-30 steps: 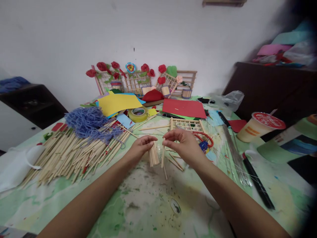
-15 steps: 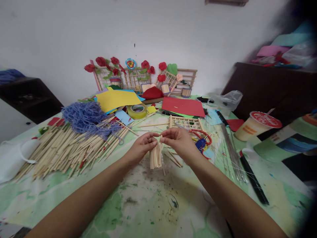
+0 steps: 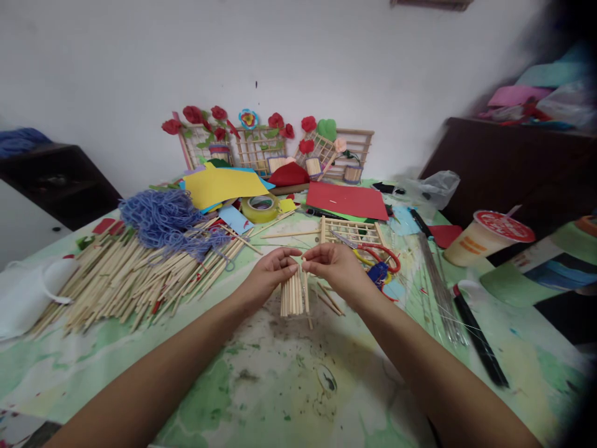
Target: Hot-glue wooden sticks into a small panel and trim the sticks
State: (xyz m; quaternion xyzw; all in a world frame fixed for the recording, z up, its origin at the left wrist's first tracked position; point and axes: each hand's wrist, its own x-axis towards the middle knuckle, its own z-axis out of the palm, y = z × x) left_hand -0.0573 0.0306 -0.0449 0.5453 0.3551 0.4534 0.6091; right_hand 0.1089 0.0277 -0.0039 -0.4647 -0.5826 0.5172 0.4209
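Observation:
My left hand [image 3: 275, 272] is closed on the upper end of a row of short wooden sticks [image 3: 291, 297] set side by side, held upright over the table. Thumb and forefinger of my right hand [image 3: 329, 261] pinch the top of a single wooden stick [image 3: 306, 295] just right of that row. A narrow gap shows between the single stick and the row. Several short loose sticks [image 3: 330, 300] lie on the table beyond. Behind my right hand are scissors with red handles [image 3: 385, 255] and a small wooden lattice [image 3: 352, 231].
A heap of wooden sticks [image 3: 140, 286] with blue yarn [image 3: 158, 218] on it covers the left side. Yellow paper [image 3: 224, 186], a tape roll [image 3: 260, 210] and red paper [image 3: 347, 199] lie behind. On the right stand a drink cup [image 3: 487, 236], a bottle [image 3: 541, 264] and a black-handled cutter [image 3: 480, 342].
The single stick in my right hand has shifted slightly right, away from the row, opening a gap. My left hand stays nearly in place, and the view has turned a little.

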